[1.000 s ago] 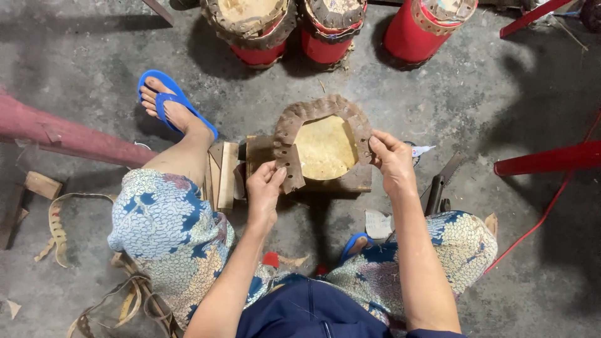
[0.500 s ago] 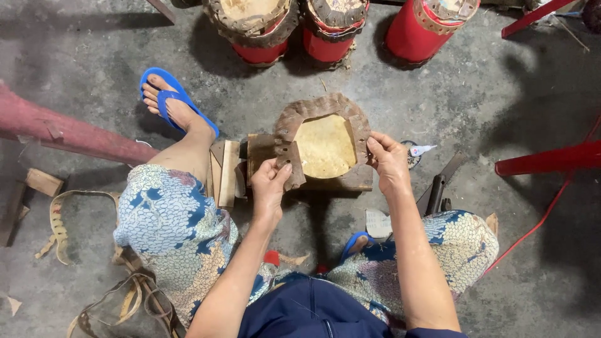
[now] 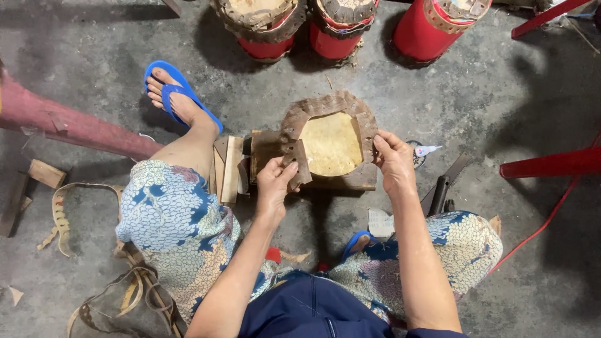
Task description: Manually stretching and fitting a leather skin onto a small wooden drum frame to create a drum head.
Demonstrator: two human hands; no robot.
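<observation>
Two hands are closed on a pale round hide (image 3: 330, 144): the left hand (image 3: 273, 183) pinches its brown leather rim (image 3: 294, 164), the right hand (image 3: 393, 159) apparently grips the opposite edge.

The drum skin (image 3: 332, 143) looks like raw hide: its pale yellow middle is smooth and matt, its brown rim wrinkled and stiff with punched holes. It lies on a rough, worn wooden block (image 3: 266, 149). The floor (image 3: 488, 87) is matt grey concrete, stained and gritty. The red drums (image 3: 432, 31) have a glossy painted finish. The sandal (image 3: 178, 87) is smooth blue rubber. The trousers (image 3: 169, 219) are soft printed cloth.
</observation>
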